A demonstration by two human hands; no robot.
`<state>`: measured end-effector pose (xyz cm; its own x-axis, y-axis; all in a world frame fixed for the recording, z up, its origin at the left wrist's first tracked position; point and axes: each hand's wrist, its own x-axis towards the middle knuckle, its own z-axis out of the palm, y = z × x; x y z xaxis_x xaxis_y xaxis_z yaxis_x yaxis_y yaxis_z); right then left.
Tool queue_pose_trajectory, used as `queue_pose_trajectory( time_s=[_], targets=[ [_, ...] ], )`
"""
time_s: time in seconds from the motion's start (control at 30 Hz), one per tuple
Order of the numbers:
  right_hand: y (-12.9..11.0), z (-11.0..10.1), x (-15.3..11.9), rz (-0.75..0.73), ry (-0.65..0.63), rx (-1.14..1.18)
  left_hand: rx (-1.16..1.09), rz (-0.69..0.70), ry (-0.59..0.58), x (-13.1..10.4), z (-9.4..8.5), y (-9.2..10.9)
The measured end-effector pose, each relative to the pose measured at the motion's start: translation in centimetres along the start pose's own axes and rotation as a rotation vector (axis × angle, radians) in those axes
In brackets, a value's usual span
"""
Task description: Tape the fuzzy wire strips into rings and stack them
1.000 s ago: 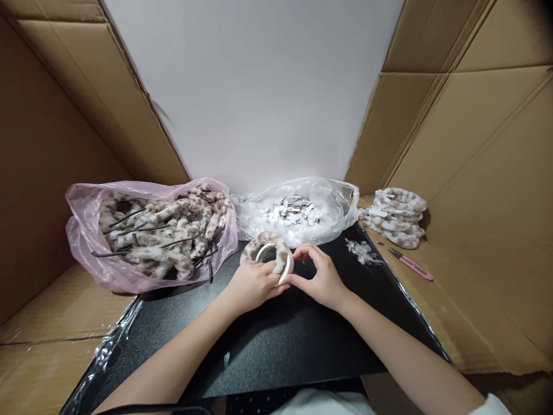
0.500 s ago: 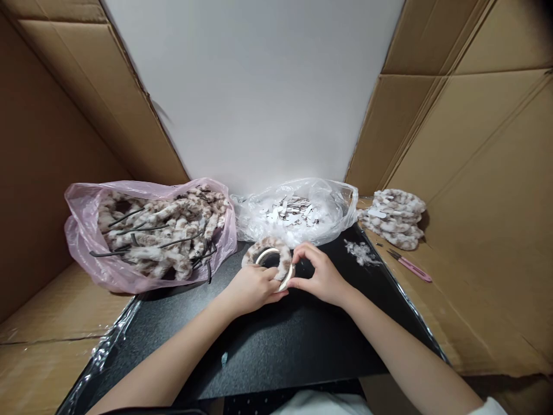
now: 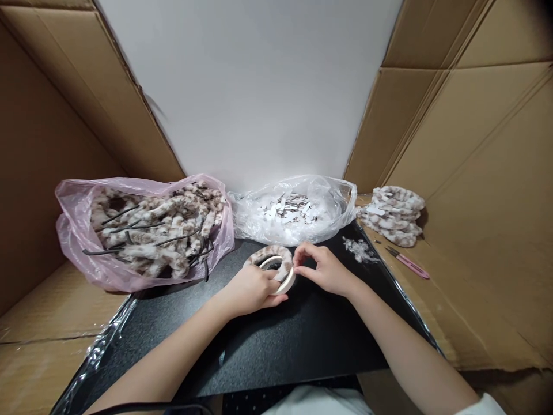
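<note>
My left hand (image 3: 253, 290) is closed around a cream roll of masking tape (image 3: 288, 283) and a fluffy brown-and-white ring (image 3: 270, 252), its fingers passing into their openings. The furry ring sits behind and against the roll, above the black table. At the roll's right side my right hand (image 3: 322, 268) pinches thumb and forefinger together at the tape's edge. Whether a loose tape end lies in that pinch is too small to see clearly.
A pink plastic bag (image 3: 144, 282) of furry tubes with dark cords stands left. Behind my hands lies a clear bag (image 3: 254, 222) with white tags. To the right are stacked furry rings (image 3: 395, 216), fluff scraps (image 3: 359, 249) and pink-handled snips (image 3: 408, 264). Cardboard walls flank the black table (image 3: 302, 351).
My right thumb and forefinger have closed from a wide curve into a pinch at the roll's edge. The furry ring and roll have tilted slightly in my left hand.
</note>
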<state>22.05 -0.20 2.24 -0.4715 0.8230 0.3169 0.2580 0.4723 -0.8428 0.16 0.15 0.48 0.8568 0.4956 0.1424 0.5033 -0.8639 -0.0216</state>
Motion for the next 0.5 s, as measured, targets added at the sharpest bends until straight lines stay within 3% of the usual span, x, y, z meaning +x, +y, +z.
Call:
queue_pose_trajectory(
  time_s=[0.13,0.33,0.5],
  targets=[
    [-0.4,0.0,-0.5,0.062,-0.115,0.01,0.012,-0.074,-0.093,0.3,-0.4,0.3],
    [-2.2,-0.1,-2.0,0.166,-0.289,0.219,-0.061,-0.294,-0.201,0.7,-1.2,0.4],
    [0.0,-1.6,-2.2,0.27,-0.092,0.252,-0.235,-0.209,-0.101,0.0,-1.6,-0.4]
  ],
)
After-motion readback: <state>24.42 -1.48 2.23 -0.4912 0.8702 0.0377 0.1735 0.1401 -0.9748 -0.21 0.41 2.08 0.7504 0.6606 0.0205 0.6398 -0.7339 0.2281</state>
